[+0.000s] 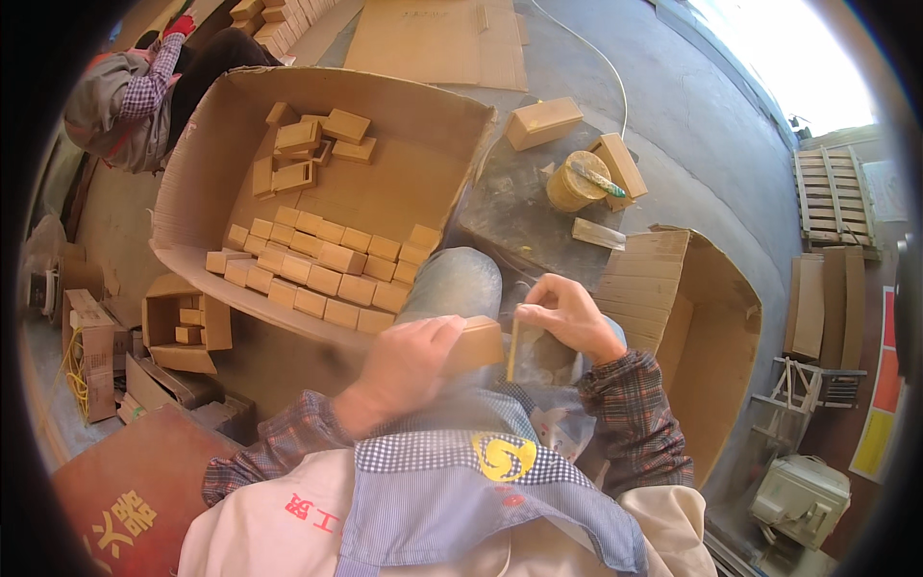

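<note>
Over my lap, my left hand is closed around a small tan wooden box. Just to its right, my right hand pinches a thin yellowish strip between thumb and fingers; it hangs upright and its material is unclear. A narrow gap parts the strip from the box. In front of me to the left, a large open carton holds rows of similar wooden boxes and a loose pile of them at its far side.
A dark low table bears a tub with a brush across it, larger wooden boxes and a short strip of wood. Another open carton stands right. A co-worker sits far left. A smaller carton stands left.
</note>
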Available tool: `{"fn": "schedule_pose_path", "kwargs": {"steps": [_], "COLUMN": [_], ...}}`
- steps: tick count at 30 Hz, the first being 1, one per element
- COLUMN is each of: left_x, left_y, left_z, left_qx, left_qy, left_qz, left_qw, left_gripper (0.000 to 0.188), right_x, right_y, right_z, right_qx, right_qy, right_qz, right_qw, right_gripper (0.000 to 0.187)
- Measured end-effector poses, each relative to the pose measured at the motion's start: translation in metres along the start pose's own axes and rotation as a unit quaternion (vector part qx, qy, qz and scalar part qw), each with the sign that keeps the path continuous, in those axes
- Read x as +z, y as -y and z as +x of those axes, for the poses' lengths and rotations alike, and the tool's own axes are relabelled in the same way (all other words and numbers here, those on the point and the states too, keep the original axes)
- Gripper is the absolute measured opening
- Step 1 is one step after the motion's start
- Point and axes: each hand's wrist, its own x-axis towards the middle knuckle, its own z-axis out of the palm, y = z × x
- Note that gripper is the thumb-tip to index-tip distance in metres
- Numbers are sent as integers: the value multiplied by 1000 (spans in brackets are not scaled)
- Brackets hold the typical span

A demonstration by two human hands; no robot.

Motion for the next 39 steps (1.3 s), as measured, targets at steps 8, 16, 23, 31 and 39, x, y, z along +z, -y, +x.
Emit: {"fn": "schedule_pose_path", "kwargs": {"steps": [8, 16, 23, 31, 39], "left_x": [-26, -15, -24, -19, -19], "left_y": [22, 31, 39, 40, 41], "left_z": [10, 13, 15, 20, 20], "left_qx": [80, 151, 159, 162, 144], "left_qy": [114, 93, 113, 129, 129], "left_qz": [-10, 0, -10, -29, -39], "left_qw": [990, 984, 981, 978, 980], "left_gripper": [65, 50, 51, 58, 63], "right_x": [33, 38, 4, 37, 50], "right_y": [-25, 11, -8, 2, -7], "right_z": [-84, -32, -24, -19, -19], "right_qx": [45, -118, 23, -87, -177], "right_qy": [227, 79, 182, 126, 73], "right_qz": [46, -128, -15, -38, -52], "right_qw": [972, 982, 983, 987, 980], "right_gripper": [40, 37, 36, 44, 23]}}
